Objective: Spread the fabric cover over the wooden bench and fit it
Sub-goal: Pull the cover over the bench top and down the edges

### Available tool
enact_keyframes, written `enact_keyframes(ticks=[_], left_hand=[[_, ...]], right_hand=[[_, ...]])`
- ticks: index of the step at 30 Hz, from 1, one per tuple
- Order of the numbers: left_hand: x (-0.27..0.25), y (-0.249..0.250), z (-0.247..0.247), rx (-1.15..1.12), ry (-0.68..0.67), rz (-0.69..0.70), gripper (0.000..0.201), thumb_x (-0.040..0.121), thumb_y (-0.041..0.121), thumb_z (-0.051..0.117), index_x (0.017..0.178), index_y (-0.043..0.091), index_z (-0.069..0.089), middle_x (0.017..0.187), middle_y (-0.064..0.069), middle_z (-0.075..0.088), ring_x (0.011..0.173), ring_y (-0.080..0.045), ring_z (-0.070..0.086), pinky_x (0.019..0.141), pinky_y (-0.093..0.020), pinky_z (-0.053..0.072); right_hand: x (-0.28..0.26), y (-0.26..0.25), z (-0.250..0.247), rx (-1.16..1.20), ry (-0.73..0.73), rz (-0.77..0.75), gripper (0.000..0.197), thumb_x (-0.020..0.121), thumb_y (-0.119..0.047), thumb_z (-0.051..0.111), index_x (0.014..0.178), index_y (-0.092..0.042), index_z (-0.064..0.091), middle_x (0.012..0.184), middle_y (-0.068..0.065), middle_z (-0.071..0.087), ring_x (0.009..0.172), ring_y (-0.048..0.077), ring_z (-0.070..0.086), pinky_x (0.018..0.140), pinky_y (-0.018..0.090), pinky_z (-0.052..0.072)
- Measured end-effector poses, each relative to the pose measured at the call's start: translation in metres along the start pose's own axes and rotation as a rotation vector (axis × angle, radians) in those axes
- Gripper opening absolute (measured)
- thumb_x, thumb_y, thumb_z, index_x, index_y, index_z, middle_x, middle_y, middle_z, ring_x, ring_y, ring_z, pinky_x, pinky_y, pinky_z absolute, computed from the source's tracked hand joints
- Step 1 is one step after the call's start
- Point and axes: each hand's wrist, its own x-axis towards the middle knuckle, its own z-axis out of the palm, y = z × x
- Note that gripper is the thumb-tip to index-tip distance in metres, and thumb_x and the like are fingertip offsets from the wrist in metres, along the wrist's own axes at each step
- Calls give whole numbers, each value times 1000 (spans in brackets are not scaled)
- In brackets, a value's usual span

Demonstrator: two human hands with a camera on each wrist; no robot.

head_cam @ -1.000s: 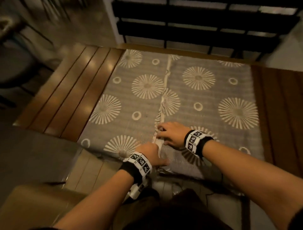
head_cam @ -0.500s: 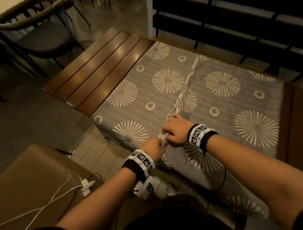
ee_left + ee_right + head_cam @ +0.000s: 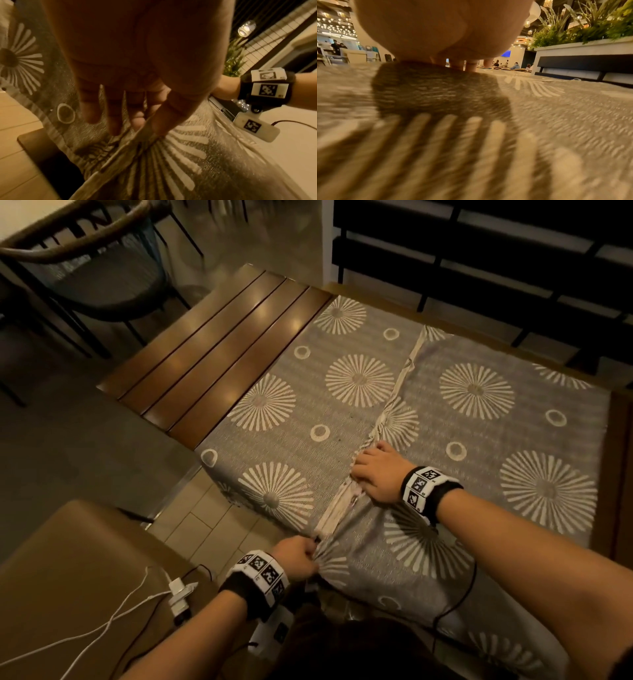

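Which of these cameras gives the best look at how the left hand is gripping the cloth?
The left wrist view: the left hand pinches a bunched fold of the fabric cover between thumb and fingers. The head view shows only the back of the fist at the bench's front edge. The right wrist view misses it.

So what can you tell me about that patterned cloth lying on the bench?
The fabric cover is a grey woven cloth printed with cream sunbursts and small rings. A pale bunched fold runs down its middle toward the person. It lies over part of the wooden bench, leaving slats bare at the left, and drapes over the near edge. The left hand pinches the gathered fold at that edge, while the right hand rests on the cloth beside the fold.
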Motion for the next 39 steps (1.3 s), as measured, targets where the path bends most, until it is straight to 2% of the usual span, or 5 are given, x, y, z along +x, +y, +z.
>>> enact_keyframes(ticks=[18, 24, 28, 31, 39], left_hand=[[41, 65, -47, -68, -122, 268, 65, 86, 28, 64, 142, 26, 31, 66, -1, 57, 51, -5, 49, 51, -18, 42], [76, 57, -64, -148, -188, 278, 75, 81, 33, 66, 146, 39, 28, 132, 1, 55, 112, -12, 58, 98, -27, 48], [89, 37, -59, -262, -194, 310, 66, 77, 34, 65, 138, 42, 42, 119, 9, 66, 102, 0, 64, 94, -29, 52], [85, 42, -62, -285, -223, 329, 65, 83, 17, 62, 141, 38, 40, 110, 13, 65, 82, 16, 60, 80, -8, 48], [66, 52, -68, -280, -292, 437, 70, 85, 21, 61, 135, 59, 32, 100, 1, 70, 81, -11, 67, 79, -26, 56]], right_hand=[[36, 146, -43, 123, -109, 634, 37, 93, -39, 40, 118, -22, 62, 123, 9, 46, 115, 30, 44, 96, 43, 38], [83, 211, -69, 107, -210, 710, 34, 88, -40, 49, 109, -16, 62, 111, 14, 58, 92, 33, 59, 84, 40, 52], [105, 261, -56, 91, -229, 783, 16, 83, -22, 58, 93, -12, 64, 83, 12, 65, 70, 30, 62, 75, 41, 58], [101, 266, -63, 123, -219, 808, 30, 82, -16, 59, 112, -16, 62, 103, 16, 67, 87, 33, 64, 83, 39, 54], [68, 266, -81, 236, -237, 855, 51, 87, -2, 53, 137, -10, 50, 139, 16, 51, 125, 33, 50, 94, 33, 42]])
